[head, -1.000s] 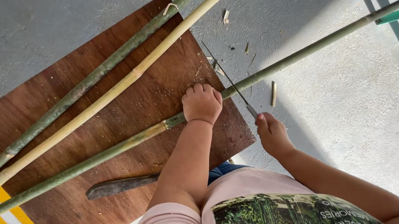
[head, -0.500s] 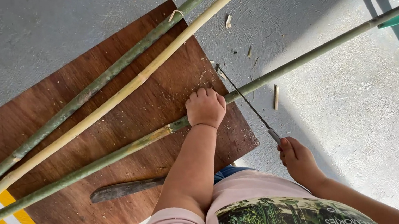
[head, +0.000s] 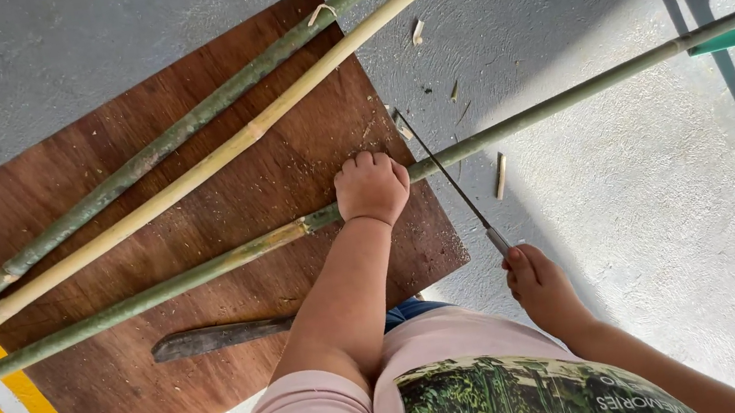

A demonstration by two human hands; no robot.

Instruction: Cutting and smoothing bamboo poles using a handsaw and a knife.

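Three bamboo poles (head: 187, 170), one saw (head: 445, 171), one machete (head: 217, 338)

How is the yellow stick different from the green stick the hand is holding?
The pale yellow pole looks stripped and lies free on the brown board; the green pole keeps its skin and is pinned by the left hand. A thin saw blade, held by the right hand, crosses only the green pole. Both are long and jointed.
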